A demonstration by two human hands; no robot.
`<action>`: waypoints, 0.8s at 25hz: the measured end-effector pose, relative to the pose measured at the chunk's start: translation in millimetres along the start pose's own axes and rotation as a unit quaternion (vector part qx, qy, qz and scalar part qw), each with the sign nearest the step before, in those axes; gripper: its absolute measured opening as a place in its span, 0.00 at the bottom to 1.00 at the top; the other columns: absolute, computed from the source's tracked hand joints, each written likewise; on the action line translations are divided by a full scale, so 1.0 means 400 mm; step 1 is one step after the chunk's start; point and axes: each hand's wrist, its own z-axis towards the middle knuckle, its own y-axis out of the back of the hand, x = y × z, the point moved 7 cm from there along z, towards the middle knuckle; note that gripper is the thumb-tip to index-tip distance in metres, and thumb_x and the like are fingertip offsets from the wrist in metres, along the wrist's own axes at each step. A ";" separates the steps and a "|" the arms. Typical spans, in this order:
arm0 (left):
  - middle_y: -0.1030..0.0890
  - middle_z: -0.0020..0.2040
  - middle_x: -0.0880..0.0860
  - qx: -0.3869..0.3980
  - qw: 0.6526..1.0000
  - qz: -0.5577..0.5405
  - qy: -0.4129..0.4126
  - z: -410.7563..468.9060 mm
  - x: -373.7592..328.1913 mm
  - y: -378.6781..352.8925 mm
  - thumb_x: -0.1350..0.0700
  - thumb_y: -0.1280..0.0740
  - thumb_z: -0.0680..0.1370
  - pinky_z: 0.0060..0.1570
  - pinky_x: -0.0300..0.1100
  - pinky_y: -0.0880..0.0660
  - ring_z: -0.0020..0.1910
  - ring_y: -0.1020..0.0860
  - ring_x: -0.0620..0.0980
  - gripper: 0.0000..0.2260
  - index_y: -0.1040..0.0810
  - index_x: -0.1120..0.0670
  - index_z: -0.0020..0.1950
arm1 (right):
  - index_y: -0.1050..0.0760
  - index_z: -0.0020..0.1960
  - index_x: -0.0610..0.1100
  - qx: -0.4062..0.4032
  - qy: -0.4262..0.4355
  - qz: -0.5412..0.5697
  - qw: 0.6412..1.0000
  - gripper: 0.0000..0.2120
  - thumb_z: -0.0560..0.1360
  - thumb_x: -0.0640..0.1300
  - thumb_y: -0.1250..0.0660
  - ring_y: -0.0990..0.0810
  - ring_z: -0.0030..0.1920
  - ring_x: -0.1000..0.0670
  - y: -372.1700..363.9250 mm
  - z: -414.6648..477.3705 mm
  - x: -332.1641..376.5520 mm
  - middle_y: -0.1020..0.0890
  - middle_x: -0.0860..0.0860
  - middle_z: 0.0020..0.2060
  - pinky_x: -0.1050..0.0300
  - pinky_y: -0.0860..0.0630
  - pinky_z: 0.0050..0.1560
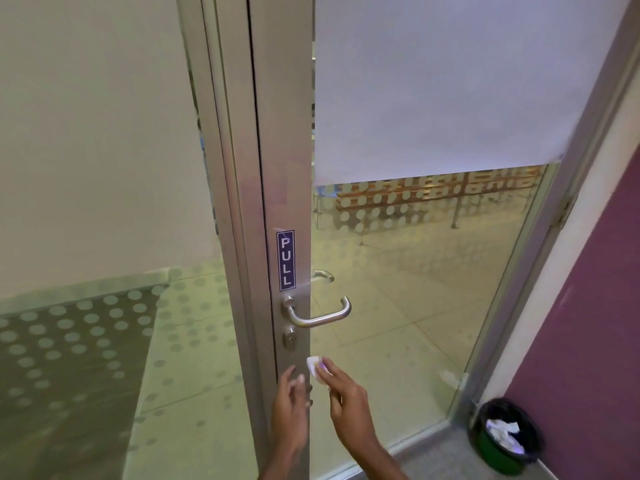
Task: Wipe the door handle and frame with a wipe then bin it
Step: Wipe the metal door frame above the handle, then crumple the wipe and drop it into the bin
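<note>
Hands: two point(289, 407) point(346, 407); wipe point(314, 366): one

Curved brushed-metal lever door handle point(317, 315), horizontal, tip hooked back toward the glass, mounted on the grey aluminium door frame point(273, 161) just below a dark blue vertical "PULL" sticker. Small crumpled white wipe point(314, 366), pinched at fingertips, held just beside the frame's right edge, below the handle and the round lock cylinder. Round green bin point(498, 452) with black liner, upright on the floor at lower right, well apart from the handle, crumpled white paper inside.
</note>
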 end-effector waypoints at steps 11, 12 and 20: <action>0.17 0.37 0.58 0.056 0.975 -0.065 0.203 -0.176 0.242 -0.198 0.72 0.37 0.78 0.33 0.43 0.22 0.32 0.20 0.51 0.08 0.22 0.64 0.52 | 0.19 0.57 0.39 -0.027 -0.271 0.194 0.942 0.13 0.74 0.31 0.33 0.17 0.46 0.63 0.111 -0.290 -0.251 0.14 0.55 0.46 0.70 0.24 0.46; 0.17 0.39 0.60 0.063 0.973 -0.063 0.211 -0.184 0.248 -0.236 0.72 0.38 0.78 0.35 0.45 0.21 0.34 0.20 0.54 0.08 0.22 0.65 0.53 | 0.21 0.58 0.37 -0.045 -0.292 0.208 0.932 0.14 0.74 0.30 0.32 0.17 0.45 0.64 0.149 -0.301 -0.285 0.15 0.53 0.48 0.71 0.24 0.45; 0.15 0.37 0.55 0.152 0.973 -0.038 0.172 -0.277 0.195 -0.627 0.71 0.39 0.78 0.29 0.39 0.27 0.31 0.20 0.49 0.18 0.24 0.49 0.57 | 0.27 0.66 0.37 -0.015 -0.344 0.237 0.909 0.22 0.72 0.35 0.28 0.20 0.59 0.49 0.481 -0.358 -0.531 0.18 0.45 0.58 0.53 0.24 0.62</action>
